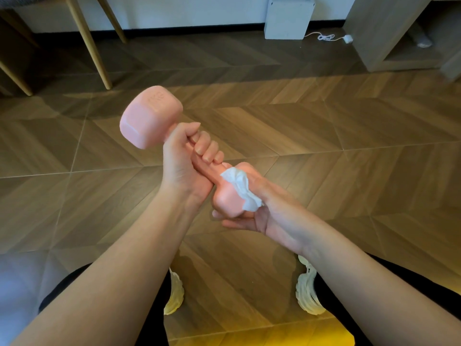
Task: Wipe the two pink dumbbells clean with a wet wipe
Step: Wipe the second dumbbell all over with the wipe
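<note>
Gripping the dumbbell [149,116] bar, left hand [184,156] holds it tilted; right hand [257,216] clasps wipe [242,189].

The left hand [184,158] grips the handle of a pink dumbbell [149,116], which tilts up to the left above the wooden floor [349,136]. The right hand [259,213] holds a white wet wipe [243,192] against the lower head, its fingers [232,224] apparently cupped underneath.

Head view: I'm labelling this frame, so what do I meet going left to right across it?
Raised head of the dumbbell → left hand → wet wipe → white cable on the floor → wooden cabinet.
</note>
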A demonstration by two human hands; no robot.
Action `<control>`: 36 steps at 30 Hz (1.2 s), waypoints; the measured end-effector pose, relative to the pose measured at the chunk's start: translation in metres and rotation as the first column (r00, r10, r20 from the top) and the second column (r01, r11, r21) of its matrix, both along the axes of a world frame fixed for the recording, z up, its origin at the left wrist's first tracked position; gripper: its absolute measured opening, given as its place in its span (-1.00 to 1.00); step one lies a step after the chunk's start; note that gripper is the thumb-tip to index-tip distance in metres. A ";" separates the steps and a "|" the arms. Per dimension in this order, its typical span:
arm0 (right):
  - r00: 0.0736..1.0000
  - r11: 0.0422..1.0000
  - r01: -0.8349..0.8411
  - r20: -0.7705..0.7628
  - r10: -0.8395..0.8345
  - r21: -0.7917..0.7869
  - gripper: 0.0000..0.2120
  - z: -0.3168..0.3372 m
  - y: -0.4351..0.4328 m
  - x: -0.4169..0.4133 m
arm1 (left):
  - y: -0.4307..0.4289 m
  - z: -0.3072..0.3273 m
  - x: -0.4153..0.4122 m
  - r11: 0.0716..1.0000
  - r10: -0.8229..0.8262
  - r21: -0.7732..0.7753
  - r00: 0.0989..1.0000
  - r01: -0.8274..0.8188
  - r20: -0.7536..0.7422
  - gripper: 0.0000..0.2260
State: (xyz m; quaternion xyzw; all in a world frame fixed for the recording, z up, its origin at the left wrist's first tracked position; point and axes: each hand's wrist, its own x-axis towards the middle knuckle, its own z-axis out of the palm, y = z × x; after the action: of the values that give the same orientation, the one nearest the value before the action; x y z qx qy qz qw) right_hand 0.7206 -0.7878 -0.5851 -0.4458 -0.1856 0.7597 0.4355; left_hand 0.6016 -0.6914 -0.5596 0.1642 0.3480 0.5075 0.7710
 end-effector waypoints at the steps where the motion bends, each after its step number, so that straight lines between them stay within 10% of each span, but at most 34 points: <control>1: 0.998 1.000 -0.003 0.065 0.001 0.023 -0.33 0.001 0.000 0.001 | 0.000 0.000 0.000 1.000 0.006 -0.005 1.000 -0.006 -0.004 -0.69; 3: 0.945 0.996 0.033 0.323 -0.058 0.084 -0.27 0.001 -0.003 0.003 | 0.000 -0.002 -0.002 1.000 0.021 -0.021 0.999 -0.022 -0.029 -0.69; 6: 0.615 0.924 -0.005 0.730 -0.298 0.382 -0.47 -0.004 -0.008 0.006 | 0.000 -0.004 -0.004 0.998 0.042 -0.036 0.997 -0.045 -0.071 -0.69; 10: 0.447 0.742 -0.144 0.712 -0.542 0.655 -0.86 -0.002 -0.009 0.010 | -0.002 -0.004 -0.002 0.996 0.031 -0.086 0.999 -0.034 -0.036 -0.65; 22: 0.762 0.927 0.187 0.548 -0.347 0.326 -0.88 0.016 -0.005 0.018 | -0.004 -0.005 -0.001 0.996 -0.008 -0.084 0.998 0.004 -0.056 -0.65; 30: 0.745 0.959 0.122 0.615 -0.260 0.258 -0.89 0.011 -0.007 0.018 | -0.006 -0.004 0.004 0.999 -0.016 -0.053 0.998 0.013 -0.065 -0.64; 36: 0.999 0.993 0.022 0.040 -0.017 -0.116 -0.66 0.005 -0.003 0.007 | -0.008 -0.002 0.004 0.998 -0.050 -0.027 0.999 0.050 0.006 -0.57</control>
State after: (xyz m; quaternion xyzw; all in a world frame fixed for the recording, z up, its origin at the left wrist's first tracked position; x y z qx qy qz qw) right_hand 0.7278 -0.7905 -0.5800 -0.4871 -0.1451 0.7560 0.4124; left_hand 0.6060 -0.6993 -0.5614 0.1609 0.3486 0.4839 0.7864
